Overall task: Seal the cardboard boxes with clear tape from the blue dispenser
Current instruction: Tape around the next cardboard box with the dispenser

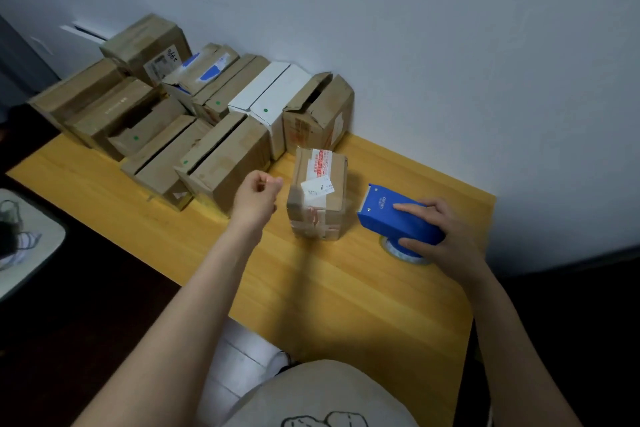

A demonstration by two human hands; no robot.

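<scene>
A small cardboard box [320, 194] with a white label and red-printed tape stands upright near the middle of the yellow table [311, 288]. Just left of it hovers my left hand [256, 196], fingers curled with thumb and forefinger close together; whether it pinches anything I cannot tell. To the box's right, the blue tape dispenser [394, 215] rests on the table with its clear tape roll [403, 251] underneath. My right hand [440, 236] grips the dispenser, forefinger laid along its top.
Several cardboard boxes [221, 163] and a white box [270, 104], some with open flaps, stand in rows at the table's back left against the wall [415, 45]. A grey surface [27, 246] with cables lies at the far left.
</scene>
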